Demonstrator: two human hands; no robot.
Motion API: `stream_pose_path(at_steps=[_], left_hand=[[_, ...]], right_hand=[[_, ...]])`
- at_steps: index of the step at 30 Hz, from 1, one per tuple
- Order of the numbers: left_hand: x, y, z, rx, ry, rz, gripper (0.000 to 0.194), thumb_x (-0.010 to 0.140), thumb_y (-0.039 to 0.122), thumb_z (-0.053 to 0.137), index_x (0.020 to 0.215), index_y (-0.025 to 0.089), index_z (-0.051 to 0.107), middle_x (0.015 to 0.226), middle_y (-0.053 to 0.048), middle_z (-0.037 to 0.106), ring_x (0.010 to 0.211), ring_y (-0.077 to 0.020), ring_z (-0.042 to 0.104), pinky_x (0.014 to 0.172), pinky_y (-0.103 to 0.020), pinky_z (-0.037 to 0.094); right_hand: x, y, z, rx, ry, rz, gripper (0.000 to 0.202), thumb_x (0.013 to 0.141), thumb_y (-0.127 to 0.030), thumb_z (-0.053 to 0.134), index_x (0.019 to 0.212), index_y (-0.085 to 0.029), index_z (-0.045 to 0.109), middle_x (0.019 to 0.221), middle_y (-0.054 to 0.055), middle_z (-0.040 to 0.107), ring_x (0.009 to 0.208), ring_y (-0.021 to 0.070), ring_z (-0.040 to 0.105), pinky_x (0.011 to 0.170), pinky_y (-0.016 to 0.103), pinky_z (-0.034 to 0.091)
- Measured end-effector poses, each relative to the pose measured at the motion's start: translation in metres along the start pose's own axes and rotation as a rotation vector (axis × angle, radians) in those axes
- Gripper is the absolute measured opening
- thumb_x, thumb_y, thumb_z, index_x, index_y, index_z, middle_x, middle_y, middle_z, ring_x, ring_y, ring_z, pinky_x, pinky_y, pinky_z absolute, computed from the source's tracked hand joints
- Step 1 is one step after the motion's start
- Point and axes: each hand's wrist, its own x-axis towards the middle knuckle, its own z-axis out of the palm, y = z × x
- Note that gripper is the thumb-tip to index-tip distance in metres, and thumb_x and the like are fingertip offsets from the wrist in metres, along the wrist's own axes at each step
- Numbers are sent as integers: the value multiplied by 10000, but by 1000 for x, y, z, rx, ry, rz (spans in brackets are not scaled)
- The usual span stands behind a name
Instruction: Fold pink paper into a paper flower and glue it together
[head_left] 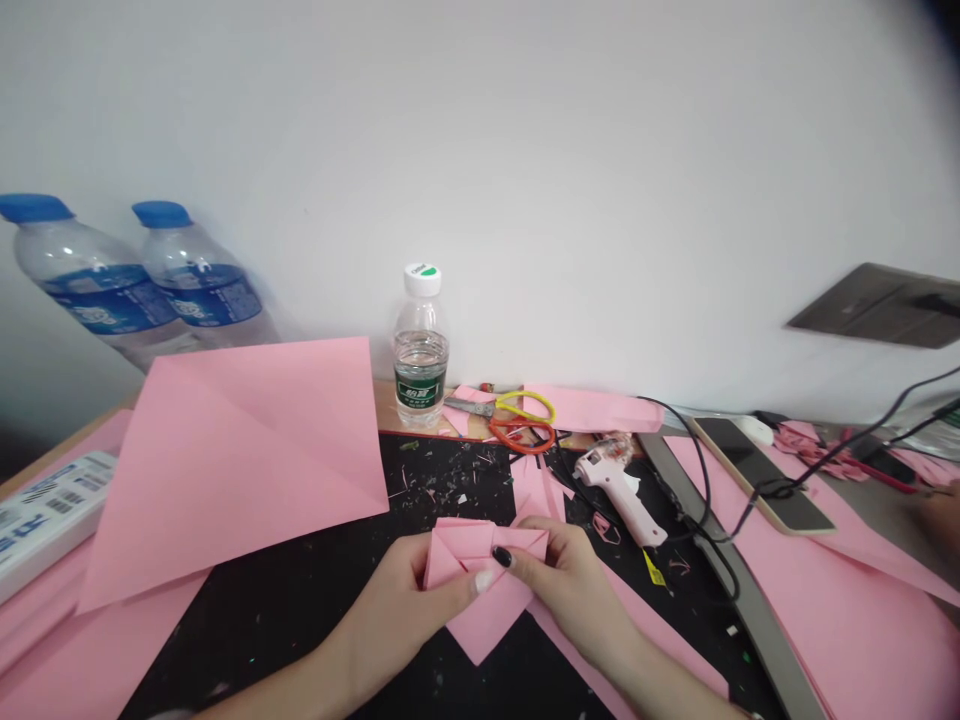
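Note:
A folded piece of pink paper (491, 620), heart-like with a point toward me, is held over the black mat (300, 600). My left hand (409, 605) grips its left side, the thumb pressed on the front. My right hand (574, 580) holds its right side, with the dark-nailed thumb on the upper folds. The fingers behind the paper are mostly hidden. Just beyond the hands lie pink strips (536, 490), and to the right rests a white glue gun (626, 495). Scissors (525, 420) with yellow and orange handles lie near the wall.
Large pink sheets (262, 440) cover the left side, beside a white box (52, 510). A small water bottle (421, 350) and two larger bottles (206, 285) stand by the wall. Cables, a phone (761, 475) and more pink sheets (847, 600) are on the right. Another person's hand (943, 515) shows at the right edge.

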Motion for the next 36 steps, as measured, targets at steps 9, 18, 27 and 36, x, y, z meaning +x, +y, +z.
stream_pose_path(at_steps=[9,18,27,36], left_hand=[[0,3,-2,0,20,-30,254,746,297,646,933,137,713,748,-21,705,690,-188,588,612,-242,428],[1,1,-2,25,9,-1,256,763,299,624,948,144,710,733,-15,699,639,-161,564,571,-222,403],[-1,8,-1,59,-1,8,283,742,383,618,807,128,720,704,-25,689,664,-195,582,598,-248,441],[0,6,-7,121,-31,34,259,773,334,589,668,117,685,603,-2,631,549,-138,501,529,-215,370]], right_hand=[[0,3,0,-20,15,26,267,740,-365,636,643,-119,600,591,-13,511,534,101,414,493,219,308],[-2,0,4,22,27,30,206,620,-260,737,639,-140,570,587,-33,516,551,107,453,514,216,344],[-3,1,3,7,-21,20,239,706,-310,672,613,-142,529,550,-53,392,513,81,328,483,216,264],[-2,3,2,-8,-46,13,287,749,-378,626,628,-147,506,547,-57,374,494,74,304,453,206,246]])
